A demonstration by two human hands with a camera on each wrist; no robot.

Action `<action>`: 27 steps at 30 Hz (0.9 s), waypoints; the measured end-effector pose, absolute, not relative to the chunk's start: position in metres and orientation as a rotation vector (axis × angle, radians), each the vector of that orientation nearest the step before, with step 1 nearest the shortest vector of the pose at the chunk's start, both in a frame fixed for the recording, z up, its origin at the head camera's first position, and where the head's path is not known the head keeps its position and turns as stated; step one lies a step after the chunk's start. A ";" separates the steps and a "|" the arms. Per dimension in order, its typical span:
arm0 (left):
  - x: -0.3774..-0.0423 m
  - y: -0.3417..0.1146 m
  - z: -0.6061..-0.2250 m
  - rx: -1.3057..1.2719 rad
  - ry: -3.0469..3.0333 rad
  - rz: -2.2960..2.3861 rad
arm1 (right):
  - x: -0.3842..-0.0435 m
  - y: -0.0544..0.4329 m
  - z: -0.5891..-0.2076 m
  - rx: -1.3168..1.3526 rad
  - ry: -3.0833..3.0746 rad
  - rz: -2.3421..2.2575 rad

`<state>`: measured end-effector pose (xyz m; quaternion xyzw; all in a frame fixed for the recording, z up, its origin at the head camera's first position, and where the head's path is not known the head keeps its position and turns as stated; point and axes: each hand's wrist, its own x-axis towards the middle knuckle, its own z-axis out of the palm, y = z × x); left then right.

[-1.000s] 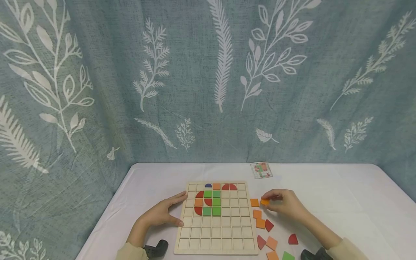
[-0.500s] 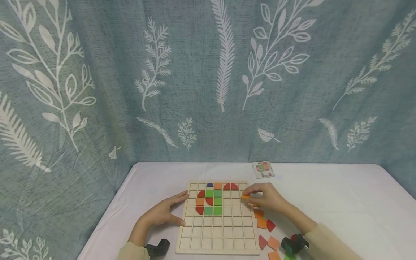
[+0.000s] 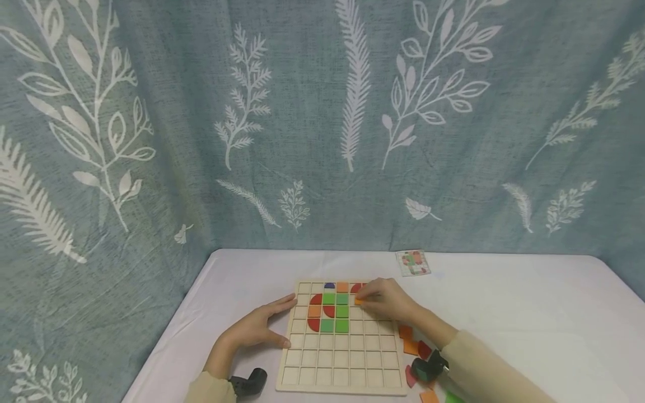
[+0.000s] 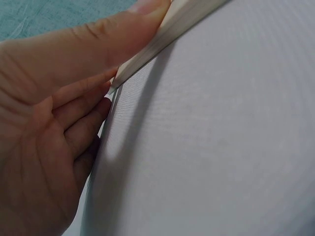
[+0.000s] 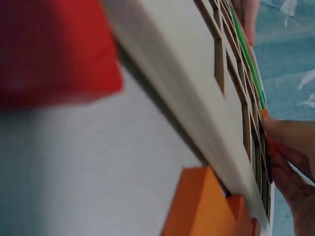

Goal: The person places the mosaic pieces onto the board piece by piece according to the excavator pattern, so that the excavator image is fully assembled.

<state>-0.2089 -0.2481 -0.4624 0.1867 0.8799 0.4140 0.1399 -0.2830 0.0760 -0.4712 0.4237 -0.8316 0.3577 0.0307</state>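
A pale wooden grid board point(image 3: 342, 361) lies on the white-covered table. My left hand point(image 3: 257, 327) is spread along its left edge, thumb and fingers touching the frame; the left wrist view shows the thumb point(image 4: 98, 46) against the board's side. Between thumb and fingers of my right hand point(image 3: 392, 301) is an orange square tile point(image 3: 358, 301), low over the upper part of the grid, just below the red quarter-circle tiles point(image 3: 355, 287). Green tiles point(image 3: 342, 312), further red pieces point(image 3: 313, 324), orange squares point(image 3: 342, 287) and a blue half-round tile point(image 3: 330, 286) sit in the cells.
Loose orange squares point(image 3: 410, 347), red quarter-circles point(image 3: 424, 350) and a green tile point(image 3: 453, 398) lie right of the board, partly under the right forearm. A printed pattern card point(image 3: 414, 263) lies behind it. A leaf-patterned curtain point(image 3: 312, 123) hangs behind the table.
My right hand has picked up an orange tile from the table at right and carried it left over the board's upper cells. My left hand stays at the board's edge.
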 end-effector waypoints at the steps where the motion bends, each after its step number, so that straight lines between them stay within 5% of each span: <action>1: -0.209 -0.248 -0.462 0.544 2.542 1.196 | -0.283 0.075 -0.471 1.311 -2.565 1.086; 18: -0.213 -0.246 -0.454 0.527 2.537 1.195 | -0.287 0.064 -0.467 1.398 -2.552 0.879; 27: -0.215 -0.247 -0.453 0.519 2.527 1.196 | -0.279 0.072 -0.462 1.284 -2.559 1.130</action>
